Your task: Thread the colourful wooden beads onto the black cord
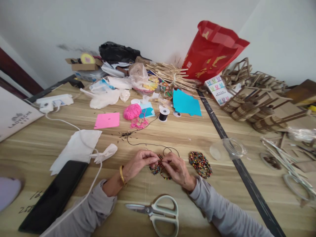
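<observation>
My left hand (141, 163) and my right hand (176, 167) meet over the table, thumbs and forefingers pinched close together on a thin beaded string (166, 174). A loop of it hangs below my right fingers. Multicoloured beads (155, 170) lie under my left fingertips; the exact spot of the pinch is partly hidden. Black cord (145, 144) winds across the table from a spool (163, 114) and curves behind my right hand. To the right of that hand rests a pile of beaded bracelets (200, 164). Scissors (158, 210) with pale handles lie nearer to me, blades pointing left.
A black phone-like slab (53, 197), white tissue (76, 148) and a white cable (97, 171) are at left. Pink yarn (132, 111), pink paper (107, 120) and blue sheets (187, 102) lie farther back. Clear tape rolls (234, 148) and small woven baskets (247, 110) stand right.
</observation>
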Motion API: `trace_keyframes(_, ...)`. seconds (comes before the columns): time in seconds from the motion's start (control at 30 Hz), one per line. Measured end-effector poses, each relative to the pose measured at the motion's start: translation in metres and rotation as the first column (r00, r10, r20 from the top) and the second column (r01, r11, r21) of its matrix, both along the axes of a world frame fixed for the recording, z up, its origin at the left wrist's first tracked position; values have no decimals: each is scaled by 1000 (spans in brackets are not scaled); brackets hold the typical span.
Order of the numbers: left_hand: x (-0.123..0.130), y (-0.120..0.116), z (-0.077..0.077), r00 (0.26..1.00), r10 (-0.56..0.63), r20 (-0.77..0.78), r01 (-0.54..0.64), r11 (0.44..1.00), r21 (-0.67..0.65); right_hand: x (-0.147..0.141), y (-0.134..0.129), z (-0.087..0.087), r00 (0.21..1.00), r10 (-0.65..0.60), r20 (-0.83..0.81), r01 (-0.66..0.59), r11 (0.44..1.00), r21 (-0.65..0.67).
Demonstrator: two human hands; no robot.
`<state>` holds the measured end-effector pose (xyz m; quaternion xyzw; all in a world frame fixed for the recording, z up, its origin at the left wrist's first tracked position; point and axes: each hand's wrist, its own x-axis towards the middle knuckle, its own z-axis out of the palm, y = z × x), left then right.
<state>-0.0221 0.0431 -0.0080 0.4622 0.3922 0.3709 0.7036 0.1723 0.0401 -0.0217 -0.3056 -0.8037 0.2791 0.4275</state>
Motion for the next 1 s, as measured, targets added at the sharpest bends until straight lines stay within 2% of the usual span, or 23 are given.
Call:
trace_keyframes(0.3, -2, 0, -2, 998, 18, -55, -17, 1000, 18, -1, -2, -4, 998, -47, -29, 47, 999, -19)
trace_keyframes(0.5, 1, 3, -2, 999, 2, -48, -1, 1000, 13, -1, -1, -3, 999, -17, -40, 18, 1000, 18)
trace_keyframes(0.67, 2, 3, -2, 1000, 2, -29, -1, 999, 33, 0, 0, -5, 999, -19, -45, 19, 1000, -7)
trace_keyframes(1.0, 3, 2, 2, 999, 16, -46, -18, 999, -27, 1, 1, -4, 999, -6, -41, 6, 1000, -4)
